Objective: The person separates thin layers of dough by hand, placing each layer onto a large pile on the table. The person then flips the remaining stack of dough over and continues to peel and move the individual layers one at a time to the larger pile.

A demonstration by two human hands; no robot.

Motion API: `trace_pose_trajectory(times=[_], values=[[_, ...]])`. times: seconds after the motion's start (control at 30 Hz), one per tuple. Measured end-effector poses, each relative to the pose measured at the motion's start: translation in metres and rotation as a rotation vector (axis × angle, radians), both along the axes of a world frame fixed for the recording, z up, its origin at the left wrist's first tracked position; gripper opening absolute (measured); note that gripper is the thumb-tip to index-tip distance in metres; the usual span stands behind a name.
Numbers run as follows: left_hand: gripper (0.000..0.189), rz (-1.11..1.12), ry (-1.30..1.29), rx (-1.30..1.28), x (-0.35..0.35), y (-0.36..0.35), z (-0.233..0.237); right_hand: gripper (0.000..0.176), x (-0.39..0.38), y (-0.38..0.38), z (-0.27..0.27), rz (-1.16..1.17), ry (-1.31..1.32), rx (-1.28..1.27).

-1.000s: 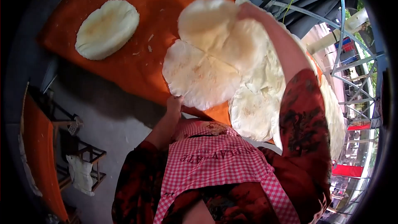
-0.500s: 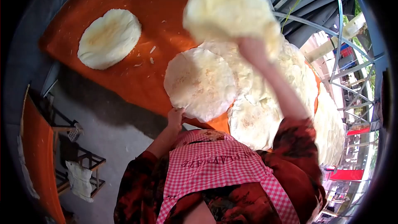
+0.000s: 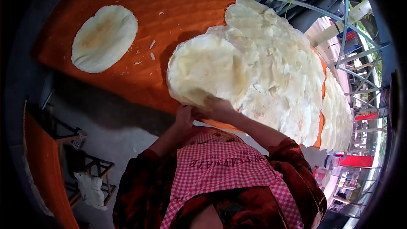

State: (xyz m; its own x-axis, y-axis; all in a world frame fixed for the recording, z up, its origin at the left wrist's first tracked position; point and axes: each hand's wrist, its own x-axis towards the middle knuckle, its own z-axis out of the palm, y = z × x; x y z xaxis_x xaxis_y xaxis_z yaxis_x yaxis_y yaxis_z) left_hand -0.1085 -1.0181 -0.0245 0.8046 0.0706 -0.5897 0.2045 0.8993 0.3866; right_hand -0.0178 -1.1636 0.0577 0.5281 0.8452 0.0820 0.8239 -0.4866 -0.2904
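A round, pale flatbread (image 3: 207,65) lies over the near left end of many overlapping flatbreads (image 3: 280,68) on the orange cloth (image 3: 148,4). My right hand (image 3: 218,109) is closed on its near edge. My left hand (image 3: 186,115) is just left of my right one, at the same edge, with its fingers bent together; what they pinch is too small to make out. Apart from the others, a single browned flatbread (image 3: 104,39) lies on the cloth at the left.
Small white scraps (image 3: 152,44) dot the cloth. At the lower left are a wooden frame stand (image 3: 99,167) and another orange surface (image 3: 44,161). Metal struts (image 3: 313,6) cross the upper right. A red panel (image 3: 356,160) shows at the right.
My right hand has come down and toward me with the raised flatbread, which now lies over the near left flatbread. My left hand has shifted slightly right, and the two hands are now close together.
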Motion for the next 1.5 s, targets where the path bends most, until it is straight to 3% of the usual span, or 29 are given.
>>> trace_pose_trajectory(times=[0.07, 0.13, 0.2, 0.23, 0.27, 0.3, 0.33, 0.37, 0.43, 0.5, 0.53, 0.57, 0.67, 0.73, 0.8, 0.87, 0.93, 1.0, 1.07, 1.1, 1.2, 1.4, 1.5], values=[[0.034, -0.039, -0.042, -0.002, 0.002, -0.001, 0.004, 0.038, -0.02, 0.015, 0.011, -0.029, -0.235, 0.218], [0.036, -0.083, -0.091, -0.041, 0.004, 0.005, 0.018, 0.035, -0.001, 0.005, -0.017, -0.092, -0.122, 0.031], [0.037, -0.133, -0.14, -0.119, 0.005, 0.015, 0.044, 0.031, 0.029, 0.015, -0.011, -0.087, -0.007, -0.255], [0.037, -0.065, -0.185, -0.076, 0.005, 0.019, 0.043, 0.023, 0.048, 0.023, 0.004, 0.027, -0.177, -0.205], [0.038, -0.002, -0.229, -0.032, 0.004, 0.026, 0.04, 0.013, 0.058, 0.049, 0.046, -0.079, -0.102, -0.33], [0.038, 0.06, -0.276, 0.013, 0.003, 0.034, 0.036, 0.01, 0.076, 0.067, 0.086, -0.034, -0.005, -0.234], [0.039, 0.111, -0.241, 0.065, -0.001, 0.045, 0.029, 0.012, 0.099, 0.079, 0.116, 0.061, -0.001, -0.066], [0.041, 0.163, -0.207, 0.119, -0.007, 0.059, 0.019, 0.016, 0.108, 0.102, 0.176, 0.061, 0.134, -0.124], [0.044, 0.225, -0.125, 0.143, -0.007, 0.081, 0.021, 0.022, 0.152, 0.115, 0.223, 0.226, 0.086, 0.078], [0.048, 0.255, -0.018, 0.084, -0.004, 0.102, 0.055, 0.026, 0.146, 0.116, 0.285, 0.168, 0.453, 0.227], [0.05, 0.243, -0.144, 0.057, -0.001, 0.11, 0.069, 0.029, 0.136, 0.116, 0.302, 0.001, 0.787, 0.328], [0.052, 0.238, -0.27, 0.034, 0.002, 0.12, 0.082, 0.034, 0.147, 0.112, 0.301, -0.094, 0.797, 0.286], [0.052, 0.27, -0.42, -0.005, 0.002, 0.153, 0.102, 0.045, 0.155, 0.101, 0.24, -0.322, 0.973, 0.613], [0.049, 0.261, -0.427, 0.019, 0.001, 0.182, 0.07, 0.044, 0.198, 0.086, 0.152, -0.378, 1.098, 0.539], [0.045, 0.263, -0.164, 0.247, 0.011, 0.192, 0.036, 0.042, 0.194, 0.077, 0.078, -0.563, 1.348, 0.526], [0.041, 0.273, 0.117, 0.367, 0.017, 0.2, -0.024, 0.039, 0.21, 0.047, -0.048, -0.848, 1.433, 0.524], [0.041, 0.294, 0.152, 0.503, 0.02, 0.195, -0.02, 0.035, 0.193, 0.041, -0.081, -0.936, 1.375, 0.537], [0.042, 0.29, 0.131, 0.461, 0.015, 0.191, -0.014, 0.03, 0.182, 0.037, -0.088, -0.898, 1.476, 0.64], [0.044, 0.28, 0.092, 0.436, 0.017, 0.193, -0.014, 0.027, 0.151, 0.051, -0.033, -0.879, 1.517, 0.724], [0.046, 0.284, 0.068, 0.422, 0.017, 0.194, -0.018, 0.031, 0.162, 0.043, -0.053, -0.87, 1.588, 0.704], [0.048, 0.293, 0.137, 0.444, 0.014, 0.187, 0.0, 0.042, 0.154, 0.047, -0.058, -0.894, 1.356, 0.708], [0.048, 0.256, 0.163, 0.452, 0.014, 0.193, -0.007, 0.054, 0.145, 0.062, -0.025, -0.926, 0.909, 0.158], [0.048, 0.266, 0.16, 0.474, 0.01, 0.183, -0.002, 0.06, 0.14, 0.048, -0.045, -0.646, 0.034, 0.089]])
